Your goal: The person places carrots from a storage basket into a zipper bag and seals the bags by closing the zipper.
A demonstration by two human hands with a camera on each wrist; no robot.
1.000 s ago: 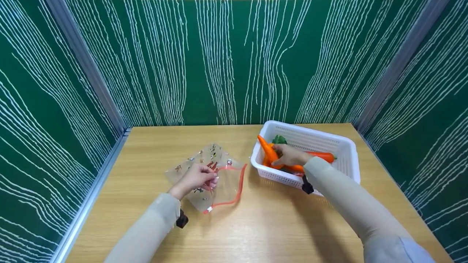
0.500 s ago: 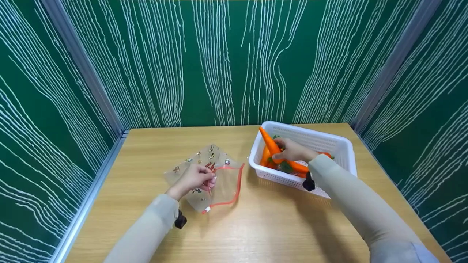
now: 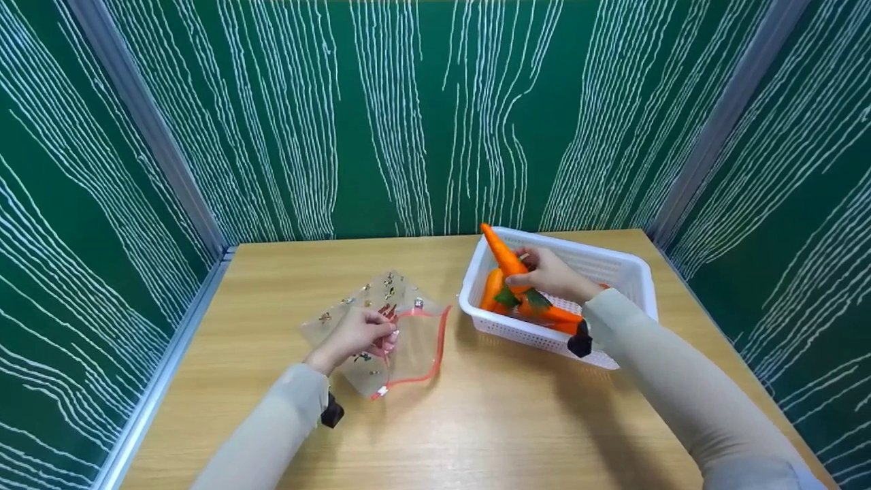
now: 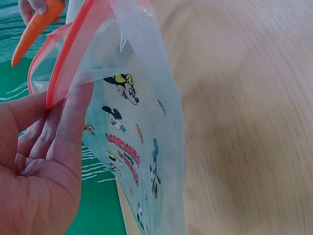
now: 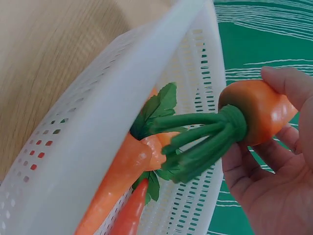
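Right hand [image 3: 554, 275]: carrot [image 3: 504, 256] lying between thumb and curled fingers, gripped near its green-stalked end, over the basket [image 3: 592, 250]. Left hand [image 3: 357, 333]: bag [image 4: 139, 147] edge pinched between thumb and fingers.

Behind the right hand [image 3: 554, 276], a pale grey-green right cuff [image 3: 605, 312] adjoins a plain, close-fitting, beige-grey right sleeve [image 3: 687, 384], creased farther back. Near the right hand, a small, angular, black right wrist camera [image 3: 580, 341]. Farthest behind it, looser bluish-grey fabric [image 3: 765, 475]. Well to its left, a left sleeve [image 3: 252, 435] of similar pale cloth; at that wrist, a faceted black left wrist camera [image 3: 332, 412].
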